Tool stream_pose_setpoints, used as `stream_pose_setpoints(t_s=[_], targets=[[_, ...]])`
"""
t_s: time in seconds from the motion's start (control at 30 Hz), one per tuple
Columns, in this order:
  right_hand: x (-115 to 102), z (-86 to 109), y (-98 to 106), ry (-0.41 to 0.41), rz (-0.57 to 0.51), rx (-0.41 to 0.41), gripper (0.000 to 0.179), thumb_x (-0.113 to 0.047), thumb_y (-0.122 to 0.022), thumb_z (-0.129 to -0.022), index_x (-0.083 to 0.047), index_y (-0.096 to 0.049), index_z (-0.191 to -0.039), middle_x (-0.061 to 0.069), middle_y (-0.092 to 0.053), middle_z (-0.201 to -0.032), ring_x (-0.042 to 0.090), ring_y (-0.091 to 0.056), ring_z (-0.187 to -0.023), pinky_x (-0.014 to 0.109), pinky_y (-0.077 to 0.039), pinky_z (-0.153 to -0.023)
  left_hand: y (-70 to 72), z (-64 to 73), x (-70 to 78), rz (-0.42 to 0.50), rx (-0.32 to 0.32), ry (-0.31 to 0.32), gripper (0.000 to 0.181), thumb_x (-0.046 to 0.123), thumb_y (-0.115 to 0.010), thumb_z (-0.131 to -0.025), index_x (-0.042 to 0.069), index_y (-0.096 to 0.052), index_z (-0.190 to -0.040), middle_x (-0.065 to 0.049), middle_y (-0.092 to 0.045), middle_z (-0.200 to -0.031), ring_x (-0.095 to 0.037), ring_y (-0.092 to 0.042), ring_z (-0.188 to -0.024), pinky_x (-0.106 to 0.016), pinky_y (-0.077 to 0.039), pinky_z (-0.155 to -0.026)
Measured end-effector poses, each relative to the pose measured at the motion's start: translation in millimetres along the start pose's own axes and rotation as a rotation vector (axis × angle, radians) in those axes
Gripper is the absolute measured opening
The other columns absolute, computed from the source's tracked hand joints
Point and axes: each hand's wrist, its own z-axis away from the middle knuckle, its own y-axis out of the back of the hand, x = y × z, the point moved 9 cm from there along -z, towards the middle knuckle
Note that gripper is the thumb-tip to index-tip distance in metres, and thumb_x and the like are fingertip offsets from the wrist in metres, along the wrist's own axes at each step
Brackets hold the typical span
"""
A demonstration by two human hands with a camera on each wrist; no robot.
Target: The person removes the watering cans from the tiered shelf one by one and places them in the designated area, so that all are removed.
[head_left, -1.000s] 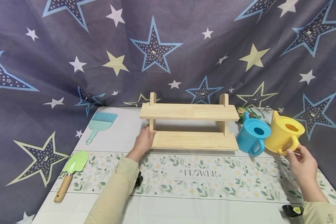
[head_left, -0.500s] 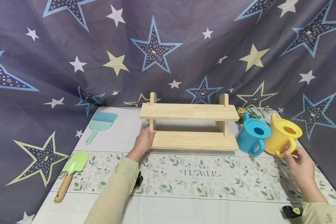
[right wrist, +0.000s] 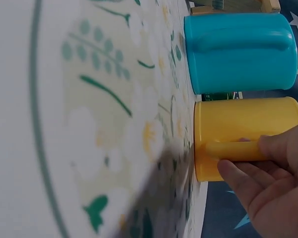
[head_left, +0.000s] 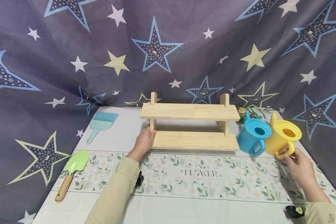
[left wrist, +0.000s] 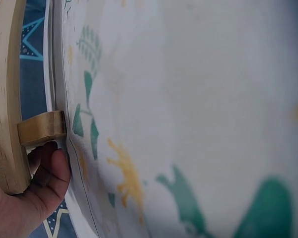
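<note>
Right hand [head_left: 300, 166] pinches the handle of the yellow watering can [head_left: 283, 137], thumb and fingers curled round the loop; the right wrist view shows the fingers [right wrist: 248, 186] wrapped on the handle. The can sits at 4 o'clock on the table, base on or just off the cloth, cannot tell which. It touches or nearly touches the blue watering can [head_left: 253, 136] at its 9 o'clock side.

Left hand [head_left: 145, 140] grips the left end of the wooden shelf [head_left: 190, 126], thumb on the upright post and fingers under the lower board; the left wrist view shows a finger [left wrist: 49, 173] curled against the wood. The shelf stands upright at 12 o'clock, near the table centre.

Further out: a teal brush [head_left: 102, 124] at 10 o'clock, a green trowel [head_left: 72, 169] at 8 o'clock, both lying flat on the floral tablecloth [head_left: 168, 177]. Star-print backdrop behind.

Risks, as a judgement: the yellow can is held by the handle only, so it may swing or tip. Being so close to the blue can, any sideways move could knock it over. The one-ended hold on the shelf could let it pivot or slide on the cloth.
</note>
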Motion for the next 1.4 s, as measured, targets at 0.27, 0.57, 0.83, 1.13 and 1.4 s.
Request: stream_pose_setpoints(t_s=[0.27,0.57,0.83,1.13,1.4], targets=[[2.1,-2.9,0.8,0.013,0.015,-0.03,0.025,-0.012,-0.045,-0.104,0.009,-0.046,-0.119,0.038,-0.047,-0.127,0.057,-0.05,-0.111,0.06,-0.048,-0.081,1.4,-1.1,1.3,0.009,-0.005,-0.002,0.053,0.03,-0.042,-0.105,0.003,-0.033,-0.15,-0.022,-0.049,-0.135,-0.037,-0.05,-0.125,-0.053,-0.041,-0.104],[4.2,-3.6,0.2,-0.026,-0.009,-0.028,0.03,-0.013,-0.043,-0.105,0.011,-0.044,-0.125,0.038,-0.045,-0.13,0.057,-0.049,-0.114,0.061,-0.047,-0.085,3.5,-1.1,2.4,-0.001,0.009,-0.008,0.052,0.031,-0.044,-0.105,0.004,-0.036,-0.148,-0.021,-0.049,-0.136,-0.036,-0.049,-0.127,-0.052,-0.04,-0.105],[8.3,-3.1,-0.9,-0.022,-0.013,-0.023,0.033,-0.013,-0.044,-0.105,0.012,-0.042,-0.127,0.039,-0.045,-0.131,0.057,-0.049,-0.113,0.061,-0.047,-0.084,3.6,-2.7,0.3,-0.017,0.032,-0.015,0.049,0.027,-0.046,-0.103,0.001,-0.042,-0.144,-0.021,-0.053,-0.132,-0.036,-0.054,-0.121,-0.05,-0.045,-0.101],[8.1,-2.8,-1.6,-0.024,-0.003,-0.018,0.033,-0.013,-0.043,-0.105,0.011,-0.042,-0.127,0.04,-0.045,-0.13,0.057,-0.048,-0.114,0.063,-0.046,-0.085,6.5,-3.6,-0.8,-0.004,0.058,0.023,0.043,0.025,-0.047,-0.098,0.002,-0.048,-0.135,-0.017,-0.06,-0.117,-0.03,-0.061,-0.101,-0.044,-0.052,-0.087],[6.0,-2.0,-1.4,-0.021,0.006,-0.01,0.029,-0.01,-0.044,-0.105,0.01,-0.044,-0.125,0.038,-0.047,-0.127,0.056,-0.05,-0.112,0.061,-0.047,-0.082,7.6,-4.1,-1.0,-0.007,0.065,0.019,0.043,0.024,-0.047,-0.098,0.001,-0.049,-0.135,-0.016,-0.06,-0.118,-0.03,-0.061,-0.101,-0.044,-0.052,-0.087]])
